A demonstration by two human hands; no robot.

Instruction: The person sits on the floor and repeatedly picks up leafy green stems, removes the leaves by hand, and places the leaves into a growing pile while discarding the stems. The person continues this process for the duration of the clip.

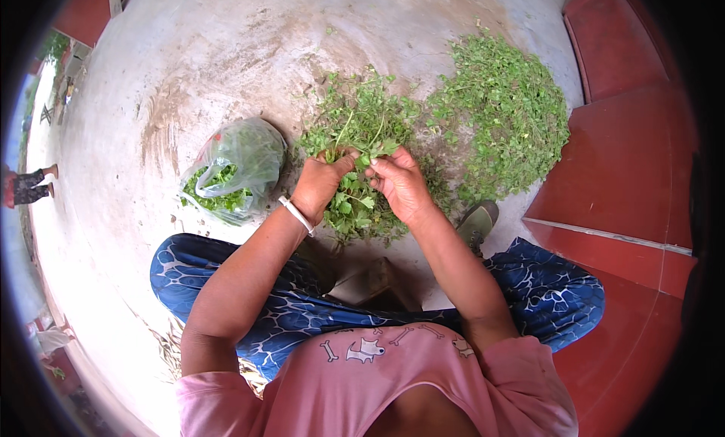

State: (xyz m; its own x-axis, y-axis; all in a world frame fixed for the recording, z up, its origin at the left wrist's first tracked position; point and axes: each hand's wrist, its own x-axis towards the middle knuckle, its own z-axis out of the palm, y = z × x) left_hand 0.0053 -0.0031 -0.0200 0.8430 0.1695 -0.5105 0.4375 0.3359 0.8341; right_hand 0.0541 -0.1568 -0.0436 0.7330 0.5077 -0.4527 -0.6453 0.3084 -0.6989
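Left hand: the left hand (323, 182), a white bracelet (297, 216) at its wrist, is closed with its fingers curled in and its thumb laid toward the right hand; it has hold of leafy green stems.
Right hand: the right hand (402, 184) pinches at the same greens, thumb and forefinger nearly together — the other fingers are loosely bent.
Leafy green stems: the leafy green stems (384, 146) run between the two sets of fingertips, above the near part of the middle pile; broad lobed leaves (353, 207) show below and between the hands.
Middle pile: a loose pile of cut greens (355, 109) lies on the concrete floor (226, 75), just beyond and under the hands.
Larger heap: a wider heap of greens (513, 105) spreads to the right, near the red panels (619, 173).
Plastic bag: a translucent plastic bag (257, 154) sits left of the middle pile, its mouth toward the wearer — green leaves show inside.
Wearer: blue patterned trousers (551, 293), knees spread; pink shirt (408, 369); a dark shoe (478, 220) beside the pile.
Far left: another person's legs (30, 188), at the rim.
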